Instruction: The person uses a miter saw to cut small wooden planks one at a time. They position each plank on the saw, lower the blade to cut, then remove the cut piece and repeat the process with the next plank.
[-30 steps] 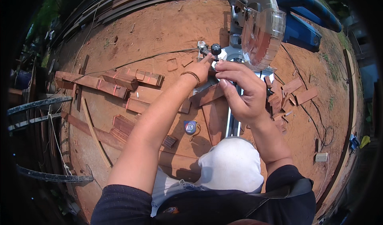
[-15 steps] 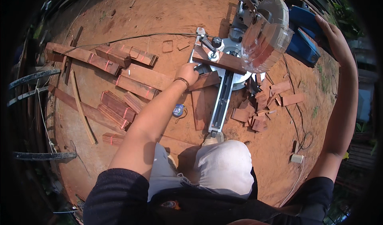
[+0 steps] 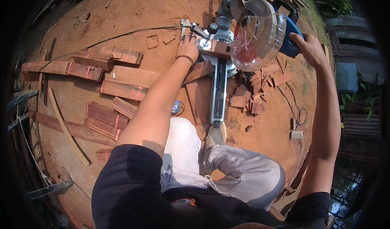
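Observation:
My right hand (image 3: 312,49) is wrapped round the blue handle (image 3: 289,46) of a sliding mitre saw. Below its clear guard (image 3: 258,42) the toothed blade shows in part. A short reddish-brown board (image 3: 220,48) lies across the saw table, its far end under the blade guard. The saw's hold-down clamp (image 3: 206,45) stands over this board. My left hand (image 3: 187,49), with a beaded bracelet on its wrist, rests at the board's left end beside the fence, fingers stretched out and apart. Another board (image 3: 199,72) lies just below that hand.
Bundled boards (image 3: 124,90) lie on the ground at left, with a tape measure (image 3: 176,107) beside my left forearm. Offcuts (image 3: 256,95) are heaped right of the saw's rail (image 3: 218,95). A power socket (image 3: 297,135) with cords sits at right.
My left hand has gone from a closed grip below the board to outstretched fingers farther forward, by the fence. The right hand stays on the saw handle. My view and legs have shifted.

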### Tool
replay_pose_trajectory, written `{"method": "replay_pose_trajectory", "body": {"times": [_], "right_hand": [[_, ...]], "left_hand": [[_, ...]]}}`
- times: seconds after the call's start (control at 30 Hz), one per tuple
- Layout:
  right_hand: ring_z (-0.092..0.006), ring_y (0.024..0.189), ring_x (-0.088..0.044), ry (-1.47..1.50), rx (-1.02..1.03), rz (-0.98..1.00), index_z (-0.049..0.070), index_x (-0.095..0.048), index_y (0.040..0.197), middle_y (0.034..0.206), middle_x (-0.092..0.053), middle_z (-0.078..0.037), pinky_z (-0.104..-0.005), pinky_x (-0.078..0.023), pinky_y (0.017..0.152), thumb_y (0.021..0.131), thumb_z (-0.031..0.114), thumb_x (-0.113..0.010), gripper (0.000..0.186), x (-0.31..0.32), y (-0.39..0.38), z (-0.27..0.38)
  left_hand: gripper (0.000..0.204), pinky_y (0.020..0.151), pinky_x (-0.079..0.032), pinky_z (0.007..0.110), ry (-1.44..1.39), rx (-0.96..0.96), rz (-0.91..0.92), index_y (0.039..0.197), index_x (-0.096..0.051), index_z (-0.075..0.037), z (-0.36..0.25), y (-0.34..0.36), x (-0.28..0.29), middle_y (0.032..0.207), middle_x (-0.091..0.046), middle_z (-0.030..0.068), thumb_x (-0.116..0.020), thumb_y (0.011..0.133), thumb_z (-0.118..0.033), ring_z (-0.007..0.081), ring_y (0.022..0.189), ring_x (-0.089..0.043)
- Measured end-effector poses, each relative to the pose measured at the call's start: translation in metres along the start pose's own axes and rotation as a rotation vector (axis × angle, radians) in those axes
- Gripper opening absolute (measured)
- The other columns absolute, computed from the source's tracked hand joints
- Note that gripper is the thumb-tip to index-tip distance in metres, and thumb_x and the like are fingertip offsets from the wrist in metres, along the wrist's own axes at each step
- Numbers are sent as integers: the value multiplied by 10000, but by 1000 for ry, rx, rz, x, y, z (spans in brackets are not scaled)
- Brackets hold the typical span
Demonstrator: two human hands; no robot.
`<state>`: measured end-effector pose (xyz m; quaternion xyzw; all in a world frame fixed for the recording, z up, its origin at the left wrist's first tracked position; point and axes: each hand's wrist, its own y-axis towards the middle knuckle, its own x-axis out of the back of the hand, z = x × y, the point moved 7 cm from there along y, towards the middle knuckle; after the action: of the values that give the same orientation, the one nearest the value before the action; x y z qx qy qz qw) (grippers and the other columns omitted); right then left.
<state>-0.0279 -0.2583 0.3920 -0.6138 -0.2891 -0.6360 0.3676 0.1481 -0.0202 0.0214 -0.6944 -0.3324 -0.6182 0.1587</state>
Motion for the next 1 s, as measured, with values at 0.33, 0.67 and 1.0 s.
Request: {"method": "replay_pose_trajectory", "body": {"times": [0.33, 0.67, 1.0], "right_hand": [[-364, 775, -708, 43, 84, -107, 1, -756, 939, 761, -705, -191, -479, -521, 754, 907, 476, -614, 497, -49, -113, 17], [-418, 805, -655, 67, 170, -170, 8, -725, 945, 868, -672, -192, -488, -501, 725, 879, 416, -678, 417, -78, -168, 12], [-401, 757, -628, -12, 239, -196, 44, -682, 876, 797, -626, -154, -493, -477, 699, 855, 386, -700, 343, -103, -177, 9]], "left_hand": [[327, 953, -508, 456, -82, 18, -54, 1253, -709, -141, 4, 9, -5, 1240, -633, 91, -571, 974, -240, 288, 1164, -590], [459, 966, -502, 450, 79, 16, -61, 1377, -651, -151, -4, 5, -5, 1281, -629, 86, -654, 923, -223, 295, 1266, -543], [451, 1095, -414, 532, 103, 61, 48, 1422, -615, -126, -10, 7, -12, 1393, -597, 118, -463, 1013, -241, 350, 1348, -480]]}}
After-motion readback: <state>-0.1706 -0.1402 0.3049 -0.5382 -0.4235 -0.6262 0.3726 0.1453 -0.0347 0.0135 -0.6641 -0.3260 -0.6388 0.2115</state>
